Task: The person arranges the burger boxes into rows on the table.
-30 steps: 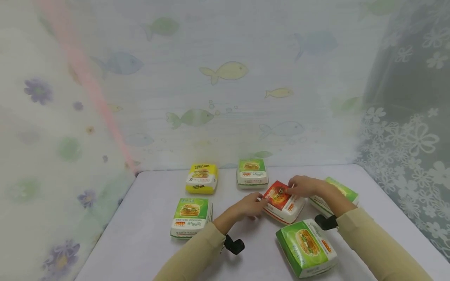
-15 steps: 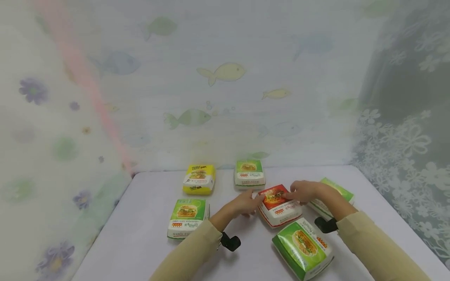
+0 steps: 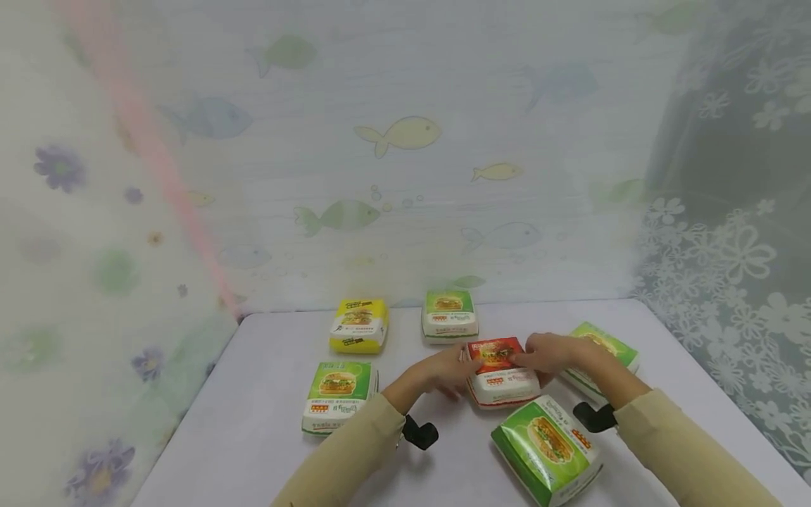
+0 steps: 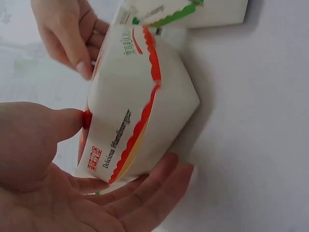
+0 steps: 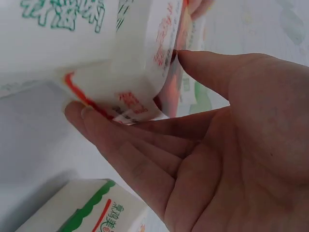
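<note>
- And round it comes: the red box [image 3: 502, 374], slanted a second ago, now sits almost square to the person, its printed front edge running nearly level.
- Left grip [image 3: 446, 370] on the red box's left side, thumb on the top edge, fingers along the side below, only partly closed, the box held between them.
- Right grip [image 3: 550, 353] matches it on the red box's right, thumb on top, fingers curled about the lower side, closed to the box's depth.
- Whether the red box's base clears the worktop [image 3: 241, 436], I can't tell.
- Around the red box, everybody stays put: yellow box [image 3: 359, 326] beyond and well left, far green box [image 3: 450, 317] just beyond and left, left green box [image 3: 338, 396] well to the left, near green box [image 3: 548, 451] just in front and right, right green box [image 3: 602, 341] on the right, partly behind the arm.
</note>
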The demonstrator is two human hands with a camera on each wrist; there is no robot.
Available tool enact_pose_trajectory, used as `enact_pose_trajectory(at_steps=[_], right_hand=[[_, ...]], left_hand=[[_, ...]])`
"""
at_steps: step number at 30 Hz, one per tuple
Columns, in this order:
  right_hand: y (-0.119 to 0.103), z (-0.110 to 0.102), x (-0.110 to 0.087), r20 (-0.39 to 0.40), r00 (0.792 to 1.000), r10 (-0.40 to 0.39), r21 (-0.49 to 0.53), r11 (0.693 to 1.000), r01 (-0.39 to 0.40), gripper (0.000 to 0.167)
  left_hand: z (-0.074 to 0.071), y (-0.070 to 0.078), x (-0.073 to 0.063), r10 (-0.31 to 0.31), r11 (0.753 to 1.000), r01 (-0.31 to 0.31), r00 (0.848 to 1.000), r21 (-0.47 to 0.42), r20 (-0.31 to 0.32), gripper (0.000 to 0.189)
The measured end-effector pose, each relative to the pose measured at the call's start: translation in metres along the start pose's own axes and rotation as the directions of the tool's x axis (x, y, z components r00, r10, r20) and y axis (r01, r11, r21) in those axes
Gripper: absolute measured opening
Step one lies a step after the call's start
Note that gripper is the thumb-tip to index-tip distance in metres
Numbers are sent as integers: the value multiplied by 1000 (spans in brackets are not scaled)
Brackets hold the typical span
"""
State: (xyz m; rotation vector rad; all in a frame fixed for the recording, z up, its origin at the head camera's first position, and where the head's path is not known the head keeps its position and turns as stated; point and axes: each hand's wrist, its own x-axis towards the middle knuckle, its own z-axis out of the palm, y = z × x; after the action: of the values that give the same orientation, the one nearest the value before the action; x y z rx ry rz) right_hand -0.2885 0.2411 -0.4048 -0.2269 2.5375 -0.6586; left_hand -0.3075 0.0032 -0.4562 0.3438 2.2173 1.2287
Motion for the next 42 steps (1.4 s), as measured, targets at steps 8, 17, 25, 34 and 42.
enact_pose_trajectory(at_steps=[8, 17, 25, 34, 42], right_hand=[[-5, 11, -3, -24, 1000, 16, 66, 998, -14, 39], [-20, 24, -6, -97, 995, 19, -181, 983, -36, 67], [-34, 36, -9, -157, 987, 22, -265, 962, -64, 57], [-34, 40, -10, -175, 984, -26, -251, 968, -19, 51], [-39, 40, -9, -197, 976, -88, -192, 980, 50, 51]], left_hand=[[-5, 0, 4, 4, 998, -4, 1000, -65, 0, 61], [-4, 0, 4, 18, 997, -19, 1000, -79, -9, 57], [-1, -5, 6, 41, 991, -42, 999, -129, -6, 58], [-1, -10, 5, 60, 984, -58, 998, -167, 8, 63], [-14, -9, -7, 54, 983, -53, 999, -176, -3, 69]])
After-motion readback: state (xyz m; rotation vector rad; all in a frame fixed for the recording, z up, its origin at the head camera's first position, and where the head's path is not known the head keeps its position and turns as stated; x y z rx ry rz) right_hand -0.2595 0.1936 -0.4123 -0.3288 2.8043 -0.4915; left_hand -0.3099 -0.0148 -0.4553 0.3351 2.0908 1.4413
